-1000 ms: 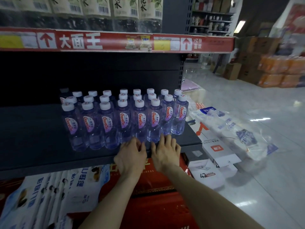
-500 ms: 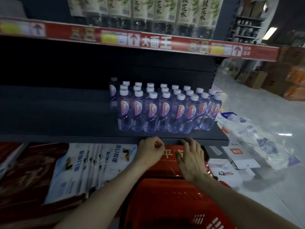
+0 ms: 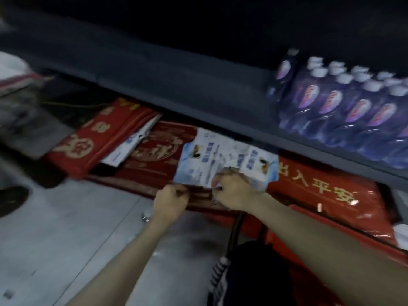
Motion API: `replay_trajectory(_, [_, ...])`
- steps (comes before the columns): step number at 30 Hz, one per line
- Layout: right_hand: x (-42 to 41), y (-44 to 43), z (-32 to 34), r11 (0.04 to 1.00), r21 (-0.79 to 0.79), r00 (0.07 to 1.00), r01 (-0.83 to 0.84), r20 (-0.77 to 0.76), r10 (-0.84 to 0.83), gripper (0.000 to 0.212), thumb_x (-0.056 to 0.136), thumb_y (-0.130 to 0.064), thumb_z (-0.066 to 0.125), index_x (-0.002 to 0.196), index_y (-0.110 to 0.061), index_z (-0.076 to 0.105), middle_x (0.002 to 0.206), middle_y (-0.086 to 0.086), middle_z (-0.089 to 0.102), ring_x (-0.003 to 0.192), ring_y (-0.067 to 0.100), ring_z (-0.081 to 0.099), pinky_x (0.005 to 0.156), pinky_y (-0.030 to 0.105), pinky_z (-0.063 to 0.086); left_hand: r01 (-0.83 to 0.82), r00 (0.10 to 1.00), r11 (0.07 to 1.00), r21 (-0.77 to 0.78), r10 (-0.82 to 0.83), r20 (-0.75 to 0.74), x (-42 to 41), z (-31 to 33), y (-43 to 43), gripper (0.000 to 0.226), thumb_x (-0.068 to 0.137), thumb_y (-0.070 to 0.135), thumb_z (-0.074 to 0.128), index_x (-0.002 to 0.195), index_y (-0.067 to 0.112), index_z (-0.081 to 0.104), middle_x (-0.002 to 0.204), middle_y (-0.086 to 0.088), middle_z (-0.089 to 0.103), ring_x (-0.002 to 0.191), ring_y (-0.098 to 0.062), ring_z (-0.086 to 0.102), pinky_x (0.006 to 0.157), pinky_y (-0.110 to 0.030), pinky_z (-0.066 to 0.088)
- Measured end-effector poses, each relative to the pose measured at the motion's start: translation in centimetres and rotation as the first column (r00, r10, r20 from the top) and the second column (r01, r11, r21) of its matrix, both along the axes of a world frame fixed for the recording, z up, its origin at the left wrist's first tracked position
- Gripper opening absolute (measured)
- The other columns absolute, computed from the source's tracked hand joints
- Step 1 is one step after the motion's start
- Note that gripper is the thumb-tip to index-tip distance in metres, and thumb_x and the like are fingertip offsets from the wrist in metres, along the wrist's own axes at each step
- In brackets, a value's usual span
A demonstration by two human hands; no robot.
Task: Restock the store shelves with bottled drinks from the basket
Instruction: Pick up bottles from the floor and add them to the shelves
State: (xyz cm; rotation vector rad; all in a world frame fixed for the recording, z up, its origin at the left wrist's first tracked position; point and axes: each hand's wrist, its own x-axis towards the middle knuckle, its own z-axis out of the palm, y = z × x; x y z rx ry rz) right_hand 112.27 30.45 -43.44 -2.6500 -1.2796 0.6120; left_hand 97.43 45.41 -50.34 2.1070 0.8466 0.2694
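Note:
Several clear water bottles (image 3: 353,107) with white caps and purple-red labels stand in rows on the dark shelf (image 3: 176,85) at the upper right. The red basket (image 3: 344,237) sits at the lower right, its black handle (image 3: 235,228) below my right wrist. My left hand (image 3: 171,200) hangs below the shelf with its fingers curled into a fist and nothing visible in it. My right hand (image 3: 234,191) is also curled, right in front of the white-and-blue packets (image 3: 207,160). Motion blur hides whether it holds anything.
Under the shelf lie red mats with gold characters (image 3: 92,140) and a red package (image 3: 326,193). Grey floor tiles (image 3: 66,239) spread to the lower left. A dark shoe-like shape (image 3: 11,199) shows at the left edge.
The view has swung left and down, so the bottles now sit at the upper right. Both hands have dropped from the shelf edge to below it, and my right hand's fingers have curled.

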Motion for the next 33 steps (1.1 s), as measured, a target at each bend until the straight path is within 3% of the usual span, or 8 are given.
replay_trajectory(3, [-3.6,6.4,-3.2,0.990,-0.089,0.985,-0.113,-0.140,0.100,0.027,0.099,-0.032,0.053,0.121,-0.019,0.062,0.128,0.005,0.051,0.122,0.029,0.051,0.107,0.043,0.046,-0.091,0.990,0.994,-0.054,0.084,-0.116,-5.3,-3.8,4.0,0.025,0.073,0.037,0.049,0.067,0.022,0.068,0.076,-0.003,0.074,0.081,-0.033,0.071,0.071,-0.041,0.058])
replay_trajectory(5, [-6.1,9.7,-5.8,0.976,-0.149,0.975,-0.160,-0.176,0.133,0.033,0.098,-0.030,0.054,0.127,-0.016,0.061,0.130,0.008,0.054,0.119,0.031,0.055,0.104,0.044,0.049,-0.162,0.967,0.986,-0.046,0.150,-0.204,-8.3,-6.1,5.7,0.023,0.078,0.030,0.049,0.061,0.023,0.064,0.080,-0.001,0.073,0.080,-0.031,0.070,0.070,-0.038,0.058])
replay_trajectory(8, [-9.4,12.7,-10.1,0.955,-0.209,0.966,-0.209,-0.198,0.168,0.041,0.095,-0.031,0.055,0.133,-0.017,0.059,0.137,0.009,0.057,0.121,0.030,0.058,0.101,0.040,0.051,-0.272,0.932,0.962,-0.033,0.255,-0.257,-11.8,-8.7,6.8,0.020,0.084,0.028,0.061,0.097,0.026,0.076,0.105,0.000,0.078,0.100,-0.026,0.071,0.085,-0.033,0.055])
replay_trajectory(12, [-12.2,14.5,-15.1,0.948,-0.194,0.959,-0.252,-0.181,0.218,0.070,0.096,-0.022,0.062,0.157,-0.021,0.029,0.159,0.007,0.037,0.144,0.030,0.040,0.116,0.043,0.039,-0.340,0.887,0.939,-0.054,0.301,-0.351,-13.7,-12.5,6.7,0.060,0.082,0.041,0.078,0.136,0.022,0.060,0.132,-0.008,0.067,0.120,-0.029,0.064,0.098,-0.037,0.051])
replay_trajectory(17, [-13.0,16.1,-20.1,0.959,-0.072,0.954,-0.273,-0.149,0.260,0.096,0.095,-0.012,0.063,0.164,-0.029,-0.002,0.172,-0.006,-0.006,0.158,0.025,0.009,0.126,0.044,0.023,-0.358,0.871,0.929,-0.097,0.295,-0.391,-13.2,-16.4,4.8,0.072,0.084,0.049,0.077,0.144,0.021,0.048,0.128,-0.014,0.068,0.115,-0.037,0.064,0.093,-0.042,0.053])
replay_trajectory(23, [-11.6,17.4,-22.1,0.986,0.073,0.977,-0.149,-0.142,0.158,0.070,0.093,-0.011,0.064,0.153,-0.025,0.033,0.157,0.003,0.031,0.141,0.026,0.038,0.111,0.040,0.043,-0.446,0.881,0.878,-0.175,0.396,-0.258,-12.9,-18.7,1.9,0.055,0.090,0.058,0.066,0.131,0.035,0.037,0.122,-0.008,0.071,0.101,-0.032,0.069,0.082,-0.046,0.059])
replay_trajectory(28, [-10.8,17.8,-23.3,0.984,0.096,0.983,-0.153,-0.085,0.161,0.065,0.087,-0.012,0.075,0.145,-0.020,0.046,0.148,0.005,0.039,0.134,0.025,0.043,0.106,0.038,0.049,-0.470,0.874,0.868,-0.159,0.431,-0.227,-13.0,-19.7,1.4,0.078,0.080,0.055,0.080,0.141,0.031,0.037,0.125,-0.005,0.069,0.106,-0.031,0.068,0.082,-0.042,0.058])
replay_trajectory(33, [-10.9,16.5,-23.9,0.979,0.188,0.994,-0.077,-0.058,0.089,0.037,0.093,-0.012,0.067,0.128,-0.014,0.057,0.138,0.007,0.046,0.124,0.024,0.050,0.097,0.033,0.051,-0.535,0.827,0.830,-0.157,0.476,-0.299,-11.7,-20.3,1.1,0.079,0.084,0.059,0.075,0.144,0.018,0.042,0.132,-0.009,0.067,0.112,-0.031,0.065,0.079,-0.034,0.050])
